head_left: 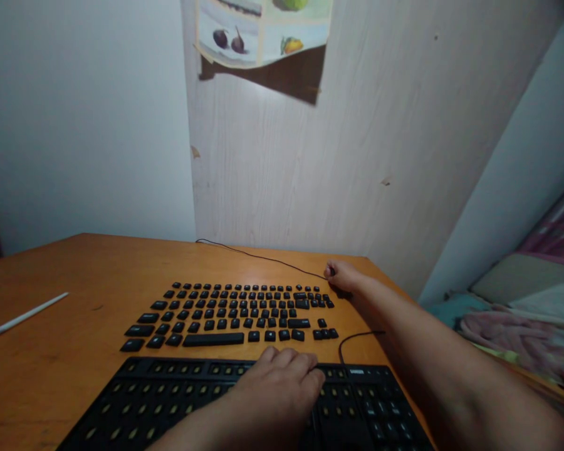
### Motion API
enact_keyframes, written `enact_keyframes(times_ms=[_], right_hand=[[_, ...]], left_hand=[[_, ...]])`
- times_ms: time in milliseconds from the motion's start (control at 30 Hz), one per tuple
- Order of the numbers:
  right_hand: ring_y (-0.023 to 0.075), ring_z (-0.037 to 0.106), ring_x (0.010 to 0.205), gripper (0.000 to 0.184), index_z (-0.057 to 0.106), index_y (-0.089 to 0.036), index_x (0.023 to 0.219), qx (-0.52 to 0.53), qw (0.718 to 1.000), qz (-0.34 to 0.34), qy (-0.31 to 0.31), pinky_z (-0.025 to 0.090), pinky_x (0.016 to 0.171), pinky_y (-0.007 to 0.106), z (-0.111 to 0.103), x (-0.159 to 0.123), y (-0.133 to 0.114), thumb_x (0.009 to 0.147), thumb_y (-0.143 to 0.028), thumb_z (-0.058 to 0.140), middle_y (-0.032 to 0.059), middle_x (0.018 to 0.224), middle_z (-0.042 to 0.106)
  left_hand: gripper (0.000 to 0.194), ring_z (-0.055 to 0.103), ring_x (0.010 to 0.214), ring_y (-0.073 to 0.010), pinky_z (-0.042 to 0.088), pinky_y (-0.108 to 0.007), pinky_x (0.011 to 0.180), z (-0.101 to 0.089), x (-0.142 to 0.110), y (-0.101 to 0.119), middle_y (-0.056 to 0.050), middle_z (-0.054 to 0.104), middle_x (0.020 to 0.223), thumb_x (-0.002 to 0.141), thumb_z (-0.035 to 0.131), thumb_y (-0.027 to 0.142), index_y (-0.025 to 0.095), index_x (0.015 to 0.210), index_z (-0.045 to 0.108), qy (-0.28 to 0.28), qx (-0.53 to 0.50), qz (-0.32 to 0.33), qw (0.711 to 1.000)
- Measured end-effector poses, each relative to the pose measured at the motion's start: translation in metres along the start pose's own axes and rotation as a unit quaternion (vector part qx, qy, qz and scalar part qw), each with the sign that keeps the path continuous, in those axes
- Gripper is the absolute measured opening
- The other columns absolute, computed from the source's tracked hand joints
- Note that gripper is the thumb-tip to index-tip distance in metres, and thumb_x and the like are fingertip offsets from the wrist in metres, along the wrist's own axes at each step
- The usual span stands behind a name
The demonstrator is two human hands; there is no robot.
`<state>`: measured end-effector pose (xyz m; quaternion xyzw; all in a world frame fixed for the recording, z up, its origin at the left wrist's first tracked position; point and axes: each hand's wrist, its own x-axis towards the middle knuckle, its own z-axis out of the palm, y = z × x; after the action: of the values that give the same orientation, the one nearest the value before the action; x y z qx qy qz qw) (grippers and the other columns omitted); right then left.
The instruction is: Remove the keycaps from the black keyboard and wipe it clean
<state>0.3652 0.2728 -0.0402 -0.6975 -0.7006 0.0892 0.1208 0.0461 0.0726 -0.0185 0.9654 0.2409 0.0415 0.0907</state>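
Note:
A black keyboard [202, 391] lies at the near edge of the view, most of its keycaps off and pale key posts showing. My left hand [279, 382] rests palm down across its upper middle, fingers lying together over the far edge and covering part of the board. Beyond it, loose black keycaps [235, 312] lie on the desk in keyboard-like rows, with the long space bar [214, 339] in the front row. My right hand [341, 275] is reached out past the rows' right end, fingers closed beside the thin black cable [263, 255]. Something small and dark shows between them.
The wooden desk [51, 263] meets a pale wall panel [282, 163] at the back. A white stick [26, 318] lies at the left. A picture sheet [263, 37] hangs above. Bedding [536, 332] is at the right, beyond the desk edge.

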Motion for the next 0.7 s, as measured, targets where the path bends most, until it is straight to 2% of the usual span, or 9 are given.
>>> enact_keyframes(times_ms=[100, 233, 333, 400, 533, 700], right_hand=[[0.022, 0.061, 0.103, 0.034, 0.056, -0.017, 0.123, -0.013, 1.0, 0.016, 0.013, 0.053, 0.086, 0.043, -0.002, 0.004, 0.009, 0.094, -0.033, 0.058, 0.0091, 0.123, 0.059], [0.0211, 0.062, 0.1, 0.03, 0.059, -0.017, 0.119, -0.036, 0.996, 0.057, 0.061, 0.053, 0.084, 0.04, -0.011, 0.002, 0.027, 0.093, -0.033, 0.058, 0.0087, 0.119, 0.061], [0.0191, 0.061, 0.085, 0.015, 0.064, -0.017, 0.097, -0.05, 0.99, 0.085, 0.103, 0.047, 0.071, 0.029, -0.021, -0.004, 0.045, 0.083, -0.022, 0.064, 0.0069, 0.095, 0.067], [0.0182, 0.059, 0.078, 0.013, 0.063, -0.019, 0.09, -0.055, 0.986, 0.101, 0.122, 0.041, 0.063, 0.026, -0.027, -0.008, 0.058, 0.077, -0.02, 0.064, 0.0056, 0.086, 0.067], [0.0188, 0.059, 0.073, 0.016, 0.062, -0.021, 0.088, -0.066, 0.976, 0.146, 0.145, 0.035, 0.057, 0.026, -0.034, -0.014, 0.083, 0.073, -0.024, 0.062, 0.0053, 0.082, 0.067], [0.0221, 0.061, 0.075, 0.022, 0.062, -0.021, 0.09, -0.086, 0.964, 0.203, 0.151, 0.037, 0.059, 0.028, -0.041, -0.018, 0.11, 0.069, -0.027, 0.064, 0.0089, 0.084, 0.067]], left_hand=[[0.059, 0.051, 0.116, -0.0342, 0.039, -0.051, 0.098, 0.003, 0.0, 0.002, -0.012, 0.051, 0.138, 0.075, 0.064, 0.033, 0.021, 0.131, 0.049, 0.019, 0.011, -0.009, 1.0], [0.044, 0.054, 0.113, -0.0323, 0.041, -0.049, 0.096, 0.005, 0.0, 0.004, -0.011, 0.055, 0.133, 0.085, 0.055, 0.03, 0.022, 0.128, 0.052, 0.037, 0.016, -0.015, 0.999], [0.038, 0.056, 0.11, -0.0309, 0.042, -0.047, 0.094, 0.005, 0.0, 0.005, -0.01, 0.057, 0.13, 0.088, 0.05, 0.026, 0.023, 0.126, 0.053, 0.044, 0.024, -0.016, 0.999], [0.035, 0.057, 0.108, -0.0304, 0.043, -0.046, 0.093, 0.004, 0.0, 0.005, -0.01, 0.058, 0.128, 0.09, 0.049, 0.026, 0.022, 0.124, 0.055, 0.043, 0.028, -0.015, 0.999], [0.03, 0.057, 0.107, -0.0298, 0.044, -0.045, 0.09, 0.002, 0.001, 0.006, -0.01, 0.059, 0.126, 0.092, 0.046, 0.025, 0.021, 0.121, 0.056, 0.034, 0.034, -0.014, 0.999], [0.03, 0.057, 0.108, -0.0292, 0.045, -0.044, 0.089, 0.004, 0.002, 0.006, -0.009, 0.057, 0.13, 0.095, 0.043, 0.028, 0.022, 0.122, 0.054, 0.043, 0.036, -0.008, 0.998]])
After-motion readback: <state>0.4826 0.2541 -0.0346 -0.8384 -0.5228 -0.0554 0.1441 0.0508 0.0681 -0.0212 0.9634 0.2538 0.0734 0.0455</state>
